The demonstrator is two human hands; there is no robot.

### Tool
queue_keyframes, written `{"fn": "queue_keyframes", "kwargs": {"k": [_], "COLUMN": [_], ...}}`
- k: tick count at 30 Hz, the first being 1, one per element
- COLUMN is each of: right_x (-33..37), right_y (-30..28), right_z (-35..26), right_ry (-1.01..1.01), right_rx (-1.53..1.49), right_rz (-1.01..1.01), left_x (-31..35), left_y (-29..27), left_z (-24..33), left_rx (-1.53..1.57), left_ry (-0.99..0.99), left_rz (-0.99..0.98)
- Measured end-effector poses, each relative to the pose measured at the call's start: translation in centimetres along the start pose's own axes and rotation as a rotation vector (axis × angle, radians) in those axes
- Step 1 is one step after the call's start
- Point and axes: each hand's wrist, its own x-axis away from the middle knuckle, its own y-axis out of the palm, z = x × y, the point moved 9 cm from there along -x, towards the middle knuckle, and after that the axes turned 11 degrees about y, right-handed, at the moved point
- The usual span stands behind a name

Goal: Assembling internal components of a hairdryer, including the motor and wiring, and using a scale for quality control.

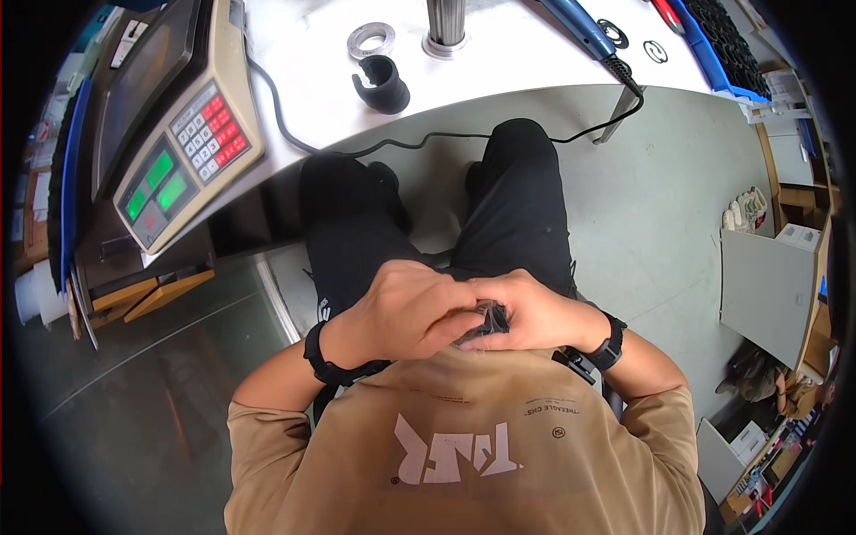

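Observation:
Close in front of my chest, my left hand [407,308] and my right hand [546,312] meet around a small black item in clear plastic wrap [492,321]. The fingers of both hands are bent and pinch the wrap from either side. Much of the item is covered by my fingers, so its kind cannot be made out. Past my knees, on the white table [499,98], lies a black C-shaped plastic ring [389,89]. Behind it sits a roll of clear tape [372,40].
A weighing scale [192,143] with lit green displays stands at the table's left. Its black cable [383,144] droops along the table edge. A metal post [445,27], a blue-handled corded tool [578,27] and a blue bin [713,53] of black parts are at the back.

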Motion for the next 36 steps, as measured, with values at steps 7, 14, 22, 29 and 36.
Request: {"fn": "queue_keyframes", "kwargs": {"k": [7,14,22,29,36], "right_x": [0.0,-0.1,-0.1,0.1,0.2], "right_y": [0.0,0.0,0.0,-0.1,-0.3], "right_z": [0.5,0.1,0.2,-0.1,-0.1], "right_ry": [-0.018,0.079,0.011,-0.005,-0.138], "right_rx": [-0.006,0.025,-0.052,-0.011,-0.061], "right_rz": [0.035,-0.025,0.022,-0.002,0.048], "left_x": [-0.3,0.4,-0.1,-0.6,-0.4], "left_y": [0.7,0.8,0.4,0.0,-1.7], "left_z": [-0.3,0.3,1.0,0.4,-0.6], "left_rx": [-0.106,-0.17,-0.198,-0.184,-0.189], "left_ry": [0.012,0.107,0.134,0.095,-0.043], "left_rz": [-0.093,-0.103,-0.114,-0.026,0.135]}}
